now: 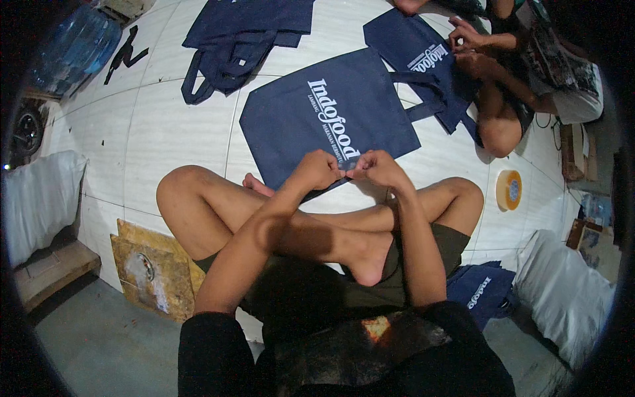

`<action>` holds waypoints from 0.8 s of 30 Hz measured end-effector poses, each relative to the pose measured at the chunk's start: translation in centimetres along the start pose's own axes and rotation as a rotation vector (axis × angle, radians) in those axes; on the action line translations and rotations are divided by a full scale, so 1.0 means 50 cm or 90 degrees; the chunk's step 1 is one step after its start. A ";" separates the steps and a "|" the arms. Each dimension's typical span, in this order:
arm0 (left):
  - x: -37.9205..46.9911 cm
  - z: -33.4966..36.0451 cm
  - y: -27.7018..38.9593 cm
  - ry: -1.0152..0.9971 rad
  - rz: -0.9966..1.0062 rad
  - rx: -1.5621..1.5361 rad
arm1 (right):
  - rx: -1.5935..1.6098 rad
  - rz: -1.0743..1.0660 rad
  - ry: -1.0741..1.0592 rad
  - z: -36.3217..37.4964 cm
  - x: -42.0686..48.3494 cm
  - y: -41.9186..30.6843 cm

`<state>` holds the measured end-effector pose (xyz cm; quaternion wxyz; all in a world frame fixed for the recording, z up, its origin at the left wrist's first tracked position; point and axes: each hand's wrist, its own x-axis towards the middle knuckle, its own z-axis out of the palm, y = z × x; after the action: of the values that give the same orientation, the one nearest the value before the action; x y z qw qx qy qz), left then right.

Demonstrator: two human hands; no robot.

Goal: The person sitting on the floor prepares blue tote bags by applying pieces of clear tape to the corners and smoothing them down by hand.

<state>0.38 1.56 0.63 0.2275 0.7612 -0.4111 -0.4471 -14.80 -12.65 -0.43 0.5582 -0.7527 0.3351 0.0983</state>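
Observation:
A navy fabric tote bag (283,114) with white printing lies flat on the tiles before me, its handles pointing to the upper right. Over the bag's near edge, my left hand (317,168) and my right hand (381,168) meet with thumbs and fingertips pinched together. Between them is a small glossy clear strip (350,163) that looks like tape; the fingers partly hide it. Whether the strip touches the bag cannot be told.
Another person's hand (466,37) works at a second navy bag (397,42), upper right. More navy bags (248,20) lie at the top. A tape roll (509,190) rests beside my right knee, folded bags (483,293) behind it. Wooden boards (154,273) lie left, a water bottle (79,49) beyond.

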 end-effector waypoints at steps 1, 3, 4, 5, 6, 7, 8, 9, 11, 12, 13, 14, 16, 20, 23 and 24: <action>-0.004 0.000 -0.001 -0.003 -0.014 0.006 | -0.015 0.001 0.006 0.004 -0.001 0.001; -0.008 0.001 0.007 -0.009 -0.039 0.016 | -0.048 0.003 0.021 0.010 -0.004 -0.003; -0.011 0.006 0.017 0.016 -0.049 0.056 | -0.084 0.022 0.033 0.018 -0.004 -0.009; -0.014 0.015 0.029 0.041 -0.058 0.096 | -0.128 0.004 0.056 0.027 -0.006 -0.014; -0.018 0.016 0.035 0.069 -0.068 0.137 | -0.171 -0.018 0.078 0.037 -0.006 -0.018; -0.016 0.018 0.029 0.077 -0.055 0.133 | -0.214 -0.039 0.101 0.042 -0.007 -0.021; -0.013 0.021 0.018 0.085 -0.041 0.129 | -0.185 -0.033 0.089 0.042 -0.008 -0.024; -0.011 0.020 0.011 0.092 -0.026 0.124 | -0.156 -0.025 0.078 0.037 -0.010 -0.023; 0.002 0.006 -0.006 0.044 -0.017 0.035 | -0.094 -0.001 0.041 0.021 -0.010 -0.022; 0.003 0.000 -0.004 0.016 -0.013 -0.011 | -0.059 0.020 0.013 0.004 -0.009 -0.025; 0.001 -0.002 0.001 0.002 -0.033 0.010 | -0.024 0.041 -0.014 -0.006 -0.009 -0.028; 0.000 -0.004 0.005 -0.012 -0.054 0.031 | -0.059 0.030 -0.018 -0.004 -0.009 -0.031; 0.003 0.005 0.016 0.000 -0.059 0.085 | -0.141 -0.009 0.065 0.031 -0.009 -0.023; 0.010 0.030 -0.018 0.065 -0.010 0.135 | -0.203 -0.035 0.097 0.041 -0.010 -0.032; 0.020 0.003 -0.014 0.005 -0.015 0.028 | -0.082 0.005 0.018 -0.003 0.000 -0.012; 0.020 -0.002 -0.014 -0.026 -0.031 -0.023 | -0.031 0.022 -0.028 -0.013 0.002 -0.012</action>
<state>1.05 1.12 -0.31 0.2218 0.7576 -0.3890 -0.4749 -14.51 -13.18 0.22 0.5451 -0.7578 0.3331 0.1328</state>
